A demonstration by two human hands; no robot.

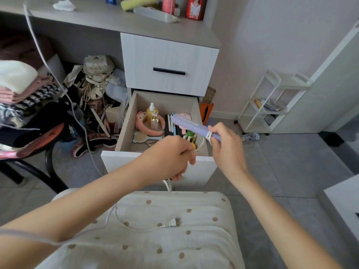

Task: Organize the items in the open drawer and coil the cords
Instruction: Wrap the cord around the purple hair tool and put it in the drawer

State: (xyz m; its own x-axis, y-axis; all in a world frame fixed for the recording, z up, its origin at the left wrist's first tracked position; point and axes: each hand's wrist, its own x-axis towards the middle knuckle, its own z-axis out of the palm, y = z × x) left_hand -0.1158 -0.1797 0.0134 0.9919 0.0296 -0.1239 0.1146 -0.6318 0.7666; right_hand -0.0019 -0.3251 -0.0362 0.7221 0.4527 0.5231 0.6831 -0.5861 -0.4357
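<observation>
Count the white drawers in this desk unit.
2. The closed white drawer with a black bar handle sits on top; the open white drawer holding toiletries is directly below it. No others show.

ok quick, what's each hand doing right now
Left hand: gripping the white cord.
Right hand: gripping the purple hair iron, with the cord wound round it.
</observation>
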